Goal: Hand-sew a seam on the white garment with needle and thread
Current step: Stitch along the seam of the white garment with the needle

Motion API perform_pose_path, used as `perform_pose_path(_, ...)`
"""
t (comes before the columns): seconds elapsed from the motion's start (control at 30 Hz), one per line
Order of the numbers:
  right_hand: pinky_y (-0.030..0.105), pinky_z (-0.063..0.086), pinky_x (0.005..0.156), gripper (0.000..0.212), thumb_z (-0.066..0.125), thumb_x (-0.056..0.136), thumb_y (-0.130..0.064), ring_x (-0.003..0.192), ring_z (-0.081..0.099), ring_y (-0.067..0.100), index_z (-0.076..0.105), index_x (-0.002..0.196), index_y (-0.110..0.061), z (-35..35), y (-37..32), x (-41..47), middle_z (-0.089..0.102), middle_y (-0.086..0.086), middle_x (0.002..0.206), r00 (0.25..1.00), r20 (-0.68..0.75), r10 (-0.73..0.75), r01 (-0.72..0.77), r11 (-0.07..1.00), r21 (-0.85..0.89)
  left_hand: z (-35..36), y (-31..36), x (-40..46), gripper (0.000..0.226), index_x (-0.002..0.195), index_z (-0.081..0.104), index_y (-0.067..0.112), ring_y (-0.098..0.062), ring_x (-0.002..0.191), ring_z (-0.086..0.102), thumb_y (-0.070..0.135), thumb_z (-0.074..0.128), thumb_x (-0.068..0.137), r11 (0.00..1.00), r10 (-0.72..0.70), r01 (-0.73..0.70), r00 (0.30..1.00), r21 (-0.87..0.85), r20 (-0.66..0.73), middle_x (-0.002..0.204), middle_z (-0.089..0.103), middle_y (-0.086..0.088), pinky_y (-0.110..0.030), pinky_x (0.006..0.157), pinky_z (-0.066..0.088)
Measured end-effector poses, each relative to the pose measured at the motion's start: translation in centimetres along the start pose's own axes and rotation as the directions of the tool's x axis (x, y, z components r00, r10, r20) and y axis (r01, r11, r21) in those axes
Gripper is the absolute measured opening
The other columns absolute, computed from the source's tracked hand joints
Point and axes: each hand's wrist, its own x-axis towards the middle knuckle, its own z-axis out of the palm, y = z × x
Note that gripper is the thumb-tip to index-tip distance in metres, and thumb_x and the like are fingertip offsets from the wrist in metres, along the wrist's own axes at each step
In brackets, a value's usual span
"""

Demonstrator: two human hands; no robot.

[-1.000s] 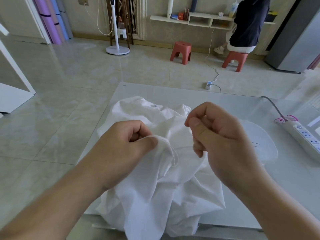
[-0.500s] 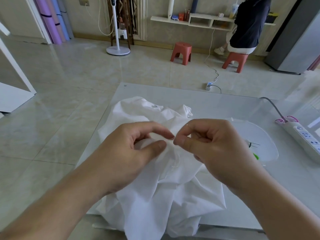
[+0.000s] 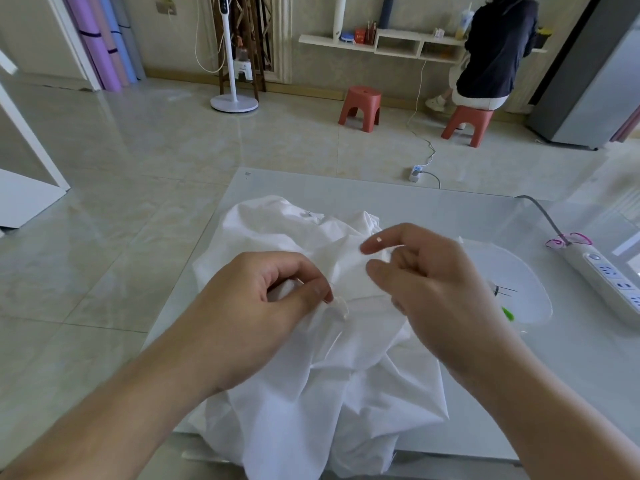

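- White garment point(image 3: 311, 393) lies bunched on the pale table point(image 3: 467, 427), near hem spilling over the front edge.
- Left hand point(image 3: 249, 317): thumb & forefinger pinch a small fold of cloth at the seam; other fingers curled.
- Right hand point(image 3: 429, 289) hovers just beyond, thumb & forefinger a little apart, rest loosely curled; needle/thread too fine to see, so can't tell if it holds either.
- Judgement: keep the fold taut w/ the left, draw thread evenly, stitches small & close.
- Farther right: power strip point(image 3: 609, 282) on the table.
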Motion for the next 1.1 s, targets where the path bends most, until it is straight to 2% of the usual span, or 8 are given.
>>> perform_pose_path(0.1,0.023,0.034,0.054,0.008,0.074,0.096,-0.016,0.053,0.035,0.011,0.075,0.093,-0.025,0.8,-0.9,-0.8,0.034,-0.009,0.055,0.979,0.194,-0.071,0.083,0.995,-0.056,0.0,0.0,0.0,0.015,0.086,0.079,0.038,-0.008,0.082,0.070,0.036,0.070,0.097,1.000,0.015,-0.015,1.000,0.010,0.000,0.085,0.077,0.013,-0.032,0.075,0.051)
perform_pose_path(0.17,0.016,0.033,0.049,0.012,0.074,0.096,-0.023,0.049,0.033,0.008,0.073,0.085,-0.026,1.1,-0.9,-0.9,0.033,-0.012,0.051,0.977,0.198,-0.076,0.114,0.976,-0.184,0.0,-0.1,0.1,0.013,0.087,0.079,0.038,-0.010,0.080,0.070,0.037,0.070,0.096,1.000,0.017,-0.017,1.000,0.022,0.001,0.084,0.076,0.011,-0.034,0.075,0.054)
perform_pose_path(0.33,0.016,0.033,0.048,0.023,0.073,0.096,-0.017,0.046,0.033,0.009,0.068,0.074,-0.022,1.1,-0.8,-0.9,0.034,-0.012,0.047,0.990,0.132,-0.047,0.077,0.968,-0.237,0.0,0.1,0.0,0.015,0.082,0.079,0.039,0.000,0.071,0.064,0.038,0.071,0.095,0.999,0.004,-0.004,1.000,0.052,-0.006,0.076,0.073,0.018,-0.009,0.062,0.041)
perform_pose_path(0.53,0.016,0.036,0.044,0.020,0.063,0.096,-0.015,0.043,0.041,0.010,0.063,0.076,-0.020,0.7,0.3,0.3,0.042,-0.011,0.042,0.989,-0.146,0.006,-0.060,0.930,-0.362,-0.3,0.2,-0.3,0.015,0.085,0.078,0.038,-0.009,0.080,0.069,0.038,0.070,0.096,0.999,-0.011,0.012,1.000,0.051,-0.020,0.083,0.076,0.013,-0.022,0.068,0.051)
perform_pose_path(0.7,0.018,0.031,0.048,0.018,0.072,0.096,-0.012,0.048,0.030,0.009,0.074,0.092,-0.029,0.9,-1.2,-1.0,0.030,-0.011,0.051,0.988,0.143,-0.066,0.083,0.990,-0.118,-0.3,0.2,-0.3,0.018,0.081,0.079,0.035,0.003,0.072,0.065,0.034,0.071,0.098,0.999,0.005,-0.004,1.000,0.045,-0.017,0.075,0.073,0.021,-0.009,0.064,0.042)
perform_pose_path(0.8,0.015,0.030,0.047,0.015,0.076,0.095,-0.019,0.047,0.029,0.009,0.074,0.081,-0.024,1.5,-1.5,-1.2,0.029,-0.010,0.050,0.974,0.207,-0.088,0.125,0.977,-0.174,-0.2,0.2,-0.3,0.016,0.084,0.079,0.038,0.000,0.072,0.066,0.038,0.070,0.097,0.998,0.007,-0.007,1.000,0.066,-0.001,0.076,0.073,0.018,-0.014,0.064,0.043)
perform_pose_path(1.0,0.015,0.035,0.046,0.026,0.070,0.093,-0.014,0.043,0.038,0.009,0.063,0.068,-0.019,0.9,-0.1,-0.1,0.039,-0.012,0.042,0.999,-0.036,-0.023,0.008,0.937,-0.350,-0.2,0.4,-0.3,0.015,0.084,0.079,0.039,-0.004,0.082,0.071,0.039,0.070,0.096,0.999,-0.009,0.010,1.000,0.047,-0.015,0.085,0.077,0.016,-0.024,0.073,0.052)
perform_pose_path(1.1,0.018,0.034,0.043,0.019,0.065,0.094,-0.018,0.044,0.043,0.009,0.064,0.075,-0.022,0.3,0.4,0.5,0.045,-0.012,0.044,0.987,-0.162,0.001,-0.072,0.898,-0.433,-0.2,0.3,-0.3,0.016,0.083,0.078,0.038,-0.004,0.075,0.068,0.039,0.070,0.096,0.998,-0.011,0.013,1.000,0.057,-0.023,0.080,0.075,0.014,-0.015,0.065,0.050)
